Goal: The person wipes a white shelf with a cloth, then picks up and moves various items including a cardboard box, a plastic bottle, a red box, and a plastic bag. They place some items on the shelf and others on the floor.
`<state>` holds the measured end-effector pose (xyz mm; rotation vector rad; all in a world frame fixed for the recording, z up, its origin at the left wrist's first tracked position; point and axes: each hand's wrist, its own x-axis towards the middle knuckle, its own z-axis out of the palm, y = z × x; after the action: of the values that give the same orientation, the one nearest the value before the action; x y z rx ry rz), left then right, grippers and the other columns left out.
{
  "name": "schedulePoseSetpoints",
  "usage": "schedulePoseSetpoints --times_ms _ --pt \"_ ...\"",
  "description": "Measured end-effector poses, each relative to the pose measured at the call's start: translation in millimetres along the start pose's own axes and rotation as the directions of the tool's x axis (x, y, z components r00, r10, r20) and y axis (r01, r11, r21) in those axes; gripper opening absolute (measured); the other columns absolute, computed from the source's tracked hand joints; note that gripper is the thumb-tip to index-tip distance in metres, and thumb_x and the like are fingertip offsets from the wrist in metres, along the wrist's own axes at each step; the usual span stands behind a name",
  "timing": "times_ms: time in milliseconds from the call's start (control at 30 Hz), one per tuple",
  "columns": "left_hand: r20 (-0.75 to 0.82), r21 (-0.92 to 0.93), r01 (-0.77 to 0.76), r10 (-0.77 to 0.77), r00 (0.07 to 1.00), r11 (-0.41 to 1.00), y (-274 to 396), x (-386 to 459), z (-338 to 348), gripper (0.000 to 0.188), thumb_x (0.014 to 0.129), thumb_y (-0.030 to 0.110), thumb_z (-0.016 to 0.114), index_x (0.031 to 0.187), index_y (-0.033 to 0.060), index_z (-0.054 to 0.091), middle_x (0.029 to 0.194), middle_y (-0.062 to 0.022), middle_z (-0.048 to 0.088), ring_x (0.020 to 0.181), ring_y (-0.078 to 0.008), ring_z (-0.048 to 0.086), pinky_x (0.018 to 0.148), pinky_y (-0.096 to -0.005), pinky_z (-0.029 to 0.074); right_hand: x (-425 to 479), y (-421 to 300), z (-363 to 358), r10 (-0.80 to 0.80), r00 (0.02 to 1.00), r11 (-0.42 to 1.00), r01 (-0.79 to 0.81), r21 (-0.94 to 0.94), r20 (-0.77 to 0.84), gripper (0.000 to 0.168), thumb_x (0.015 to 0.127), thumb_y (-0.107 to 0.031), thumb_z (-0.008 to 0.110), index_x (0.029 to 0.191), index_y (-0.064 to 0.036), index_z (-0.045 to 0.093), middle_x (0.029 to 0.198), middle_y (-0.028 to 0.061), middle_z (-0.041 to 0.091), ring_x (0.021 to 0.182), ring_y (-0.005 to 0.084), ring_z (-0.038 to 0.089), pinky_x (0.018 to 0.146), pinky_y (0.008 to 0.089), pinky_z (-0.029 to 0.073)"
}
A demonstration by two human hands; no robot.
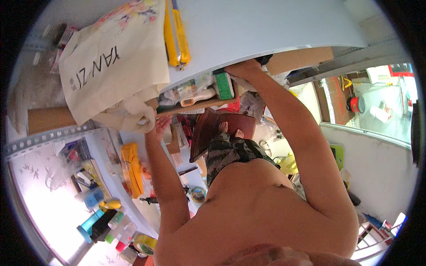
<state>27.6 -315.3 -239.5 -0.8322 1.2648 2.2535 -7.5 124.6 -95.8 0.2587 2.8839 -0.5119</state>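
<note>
My left hand (162,125) is raised at the underside of an open wooden drawer or tray (196,107), its fingers partly hidden below the edge. Under the edge of the pale blue-grey board (266,26), my right hand (244,69) reaches in at the drawer's right end, beside a green and white box (224,86); its fingertips are hidden. A white handheld device with a small display (198,97) and plastic bags (191,87) lie in the drawer. On the board rest a cream cloth bag (116,66), its handles hanging over, and a yellow foil sealant tube (177,36).
Cardboard (299,60) lies at the right under the board. Perforated metal shelf rails (50,139) run along the left. Lower left, a shelf holds bottles (125,236), a roll of yellow tape (145,244) and a teal container (90,226). My bare feet stand on a dark red seat-like surface (238,121).
</note>
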Motion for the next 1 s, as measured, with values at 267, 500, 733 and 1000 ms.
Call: schedulePoseSetpoints --times_ms 267,500,733,1000 --pt "0.079 -0.153 0.122 -0.111 0.991 0.981 7 17 16 0.031 0.09 0.019 0.069 0.105 -0.0052 0.058 0.107 -0.0251 0.068 0.104 -0.0389 0.067 0.095 -0.0586 0.056 18 24 42 -0.192 0.976 0.98 0.197 0.043 -0.102 0.066 0.083 -0.045 0.057 0.138 -0.008 0.055 0.144 0.0249 0.05 0.134 0.0408 0.047 0.11 0.0516 0.039" --pt "-0.13 -0.17 -0.085 0.064 0.989 0.982 7 -20 39 0.016 0.087 0.005 0.066 0.095 -0.0043 0.056 0.079 -0.015 0.061 0.078 -0.0305 0.067 0.096 -0.0607 0.054 -52 21 -11 -0.099 0.99 0.995 0.099 0.01 0.101 0.052 0.082 -0.046 0.063 0.092 0.005 0.071 0.095 0.0309 0.067 0.09 0.044 0.068 0.083 0.0485 0.056" --pt "-0.078 -0.005 -0.087 0.087 0.993 0.996 16 -69 38 0.007 0.087 0.003 0.063 0.086 0.0035 0.057 0.079 -0.0096 0.062 0.068 -0.0241 0.066 0.072 -0.0499 0.063 -122 25 -45 0.068 0.998 0.948 -0.062 0.312 -0.009 0.048 0.081 -0.042 0.065 0.079 0.007 0.07 0.079 0.0301 0.067 0.078 0.0438 0.069 0.074 0.0505 0.057" --pt "-0.21 0.088 -0.042 0.06 0.976 0.995 -31 -149 18 0.011 0.086 0.009 0.062 0.096 0.0037 0.059 0.092 -0.0104 0.064 0.082 -0.0274 0.068 0.068 -0.0462 0.063 -186 55 -3 0.004 1.0 0.935 -0.002 0.354 -0.003 0.049 0.079 -0.04 0.067 0.078 0.009 0.067 0.077 0.0325 0.065 0.078 0.0468 0.068 0.075 0.0531 0.055"
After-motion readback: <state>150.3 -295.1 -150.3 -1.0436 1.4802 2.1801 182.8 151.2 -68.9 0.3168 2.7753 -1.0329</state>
